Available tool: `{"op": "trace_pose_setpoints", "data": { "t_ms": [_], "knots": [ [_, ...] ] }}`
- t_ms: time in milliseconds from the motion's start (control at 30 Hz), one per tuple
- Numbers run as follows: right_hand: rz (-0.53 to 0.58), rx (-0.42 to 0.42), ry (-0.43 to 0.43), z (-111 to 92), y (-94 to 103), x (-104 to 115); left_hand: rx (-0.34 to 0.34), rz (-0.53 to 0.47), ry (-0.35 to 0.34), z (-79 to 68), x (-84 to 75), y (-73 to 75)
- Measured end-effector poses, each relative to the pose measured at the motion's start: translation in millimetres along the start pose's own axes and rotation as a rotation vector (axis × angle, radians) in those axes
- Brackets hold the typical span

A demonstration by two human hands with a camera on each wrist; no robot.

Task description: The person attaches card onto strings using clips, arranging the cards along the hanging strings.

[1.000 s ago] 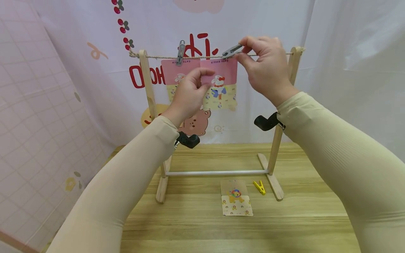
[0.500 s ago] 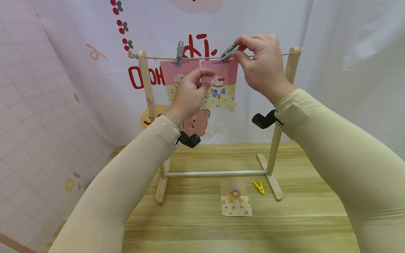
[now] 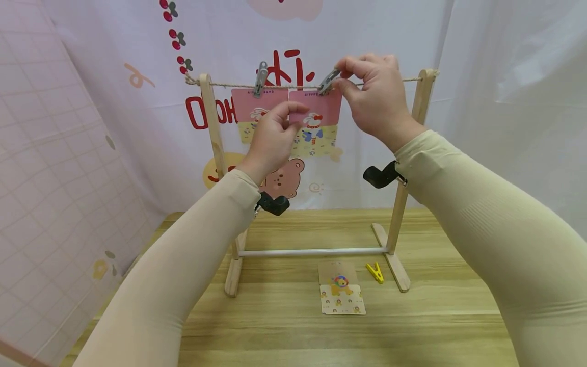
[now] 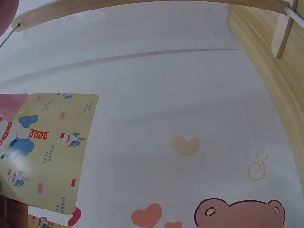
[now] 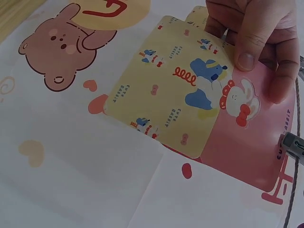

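My left hand [image 3: 270, 135] holds the left side of a pink and yellow rabbit card [image 3: 323, 108] up against the rope [image 3: 373, 81]. In the right wrist view its thumb and a finger lie over the front of the rabbit card [image 5: 161, 90]. My right hand [image 3: 378, 97] pinches the handle end of a grey clothespin [image 3: 329, 81], whose tip overlaps the rope and the card's top edge. To the left, a second rabbit card [image 3: 249, 104] hangs from the rope under another grey clothespin [image 3: 260, 80], partly hidden by my left hand.
A wooden rack [image 3: 424, 94] stretches the rope between two posts, with a white bar [image 3: 312, 252] low down. A lion card [image 3: 342, 295] and a yellow clothespin [image 3: 375, 272] lie on the wooden table [image 3: 275, 331]. Behind hangs a printed white cloth [image 3: 367, 30].
My right hand has come slightly left and tipped the grey clothespin more steeply, its tip now lower over the card's top edge. My left hand has hardly moved.
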State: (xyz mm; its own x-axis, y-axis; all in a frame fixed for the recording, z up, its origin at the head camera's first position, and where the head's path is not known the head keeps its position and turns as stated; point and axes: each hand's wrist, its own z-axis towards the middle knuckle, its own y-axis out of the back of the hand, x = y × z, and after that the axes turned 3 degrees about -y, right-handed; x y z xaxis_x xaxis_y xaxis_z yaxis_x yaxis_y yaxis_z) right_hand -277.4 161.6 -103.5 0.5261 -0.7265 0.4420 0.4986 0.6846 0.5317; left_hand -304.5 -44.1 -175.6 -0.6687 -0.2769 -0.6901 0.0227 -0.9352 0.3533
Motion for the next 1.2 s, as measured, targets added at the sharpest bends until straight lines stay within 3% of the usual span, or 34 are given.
{"op": "trace_pose_setpoints", "data": {
  "t_ms": [367,1200],
  "knots": [
    [0.008,0.034,0.008,-2,1.9,-1,0.005,-0.011,-0.015,-1.1,5.3,-0.6],
    [-0.035,0.096,-0.007,-4,2.3,3,-0.068,0.019,-0.068,-3.8,10.4,-9.5]
  ]
}}
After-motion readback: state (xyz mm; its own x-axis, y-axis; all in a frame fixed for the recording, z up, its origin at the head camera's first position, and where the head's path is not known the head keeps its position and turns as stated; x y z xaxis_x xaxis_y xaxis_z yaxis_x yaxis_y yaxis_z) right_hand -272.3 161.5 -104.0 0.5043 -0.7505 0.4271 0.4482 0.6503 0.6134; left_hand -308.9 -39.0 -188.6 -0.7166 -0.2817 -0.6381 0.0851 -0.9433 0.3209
